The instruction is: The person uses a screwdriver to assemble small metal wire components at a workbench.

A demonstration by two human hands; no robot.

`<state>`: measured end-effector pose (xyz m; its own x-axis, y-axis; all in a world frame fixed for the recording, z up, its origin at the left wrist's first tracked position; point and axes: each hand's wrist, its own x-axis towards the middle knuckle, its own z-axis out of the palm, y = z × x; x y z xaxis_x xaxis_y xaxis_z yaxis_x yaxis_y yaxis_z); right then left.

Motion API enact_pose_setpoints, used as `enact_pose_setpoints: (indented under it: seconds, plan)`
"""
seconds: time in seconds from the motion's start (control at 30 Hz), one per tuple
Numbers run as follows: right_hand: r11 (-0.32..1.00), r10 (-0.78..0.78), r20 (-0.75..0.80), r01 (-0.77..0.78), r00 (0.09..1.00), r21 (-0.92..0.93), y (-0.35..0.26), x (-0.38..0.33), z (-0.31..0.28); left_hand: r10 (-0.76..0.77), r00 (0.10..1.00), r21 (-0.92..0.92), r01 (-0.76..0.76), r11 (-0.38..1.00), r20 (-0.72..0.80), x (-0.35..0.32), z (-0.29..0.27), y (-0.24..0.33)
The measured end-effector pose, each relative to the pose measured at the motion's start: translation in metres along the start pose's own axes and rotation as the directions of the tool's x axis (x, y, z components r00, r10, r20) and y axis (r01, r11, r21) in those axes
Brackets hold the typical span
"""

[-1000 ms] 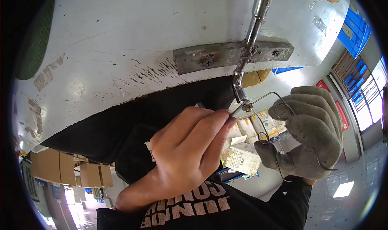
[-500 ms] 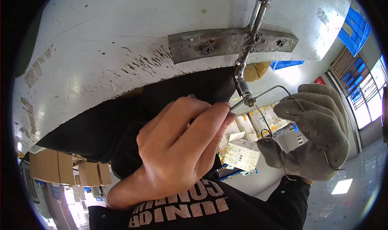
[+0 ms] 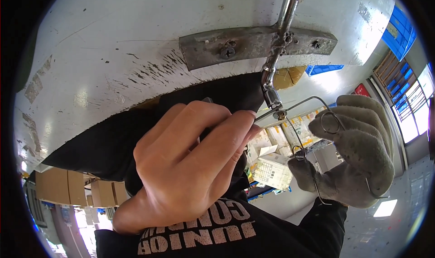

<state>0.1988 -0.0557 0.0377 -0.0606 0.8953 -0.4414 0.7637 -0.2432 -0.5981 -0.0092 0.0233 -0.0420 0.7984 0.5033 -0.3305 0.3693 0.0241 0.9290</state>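
Note:
My bare left hand [image 3: 190,158] is closed around a slim metal rod [image 3: 266,115]. The rod points at the small end fitting of a jointed metal bar [image 3: 272,96]; most of what I grip is hidden in my fingers. A dark end [image 3: 207,100] shows above my knuckles. My right hand [image 3: 355,154], in a grey glove, holds a bent steel wire [image 3: 308,99] with round loops. One loop lies against the forefinger and another at the thumb tip. The wire's bend meets the bar's end fitting, and its hooked ends hang below the glove.
The bar is fixed by a screwed-down grey metal plate [image 3: 253,45] to a scratched white worktop [image 3: 122,27]. Black cloth [image 3: 113,135] lies under the worktop's edge. Cardboard boxes [image 3: 59,185], white cartons [image 3: 273,172] and a blue crate [image 3: 399,33] stand around.
My left hand has shifted slightly left, still gripping the rod. My gloved right hand has moved slightly, and the wire stays at the end fitting.

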Motion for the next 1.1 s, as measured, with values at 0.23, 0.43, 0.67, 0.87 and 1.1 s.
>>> enact_pose_setpoints:
  seconds: [0.23, 0.43, 0.67, 0.87, 1.1]
  plan:
    - [0.999, -0.041, 0.01, 0.041, 0.999, 0.004, -0.01, -0.018, -0.017, -0.014, 0.996, 0.058, 0.009, 0.998, 0.09, -0.002, -0.008, 0.031]
    - [0.999, -0.047, 0.023, 0.047, 0.999, 0.003, -0.014, -0.026, -0.023, -0.004, 0.992, 0.142, -0.014, 0.99, 0.123, 0.004, -0.015, 0.043]
    - [1.0, -0.022, -0.001, 0.022, 1.0, 0.007, -0.011, -0.028, -0.013, 0.023, 0.99, 0.219, -0.053, 0.974, 0.137, 0.007, -0.011, 0.033]
    - [1.0, -0.009, 0.013, 0.009, 1.0, -0.01, -0.01, -0.03, -0.008, 0.067, 0.986, 0.253, -0.105, 0.962, 0.153, 0.012, -0.012, 0.026]
    - [1.0, 0.003, 0.023, -0.004, 1.0, 0.008, -0.009, -0.028, -0.007, 0.106, 0.978, 0.277, -0.153, 0.949, 0.179, 0.015, -0.011, 0.022]
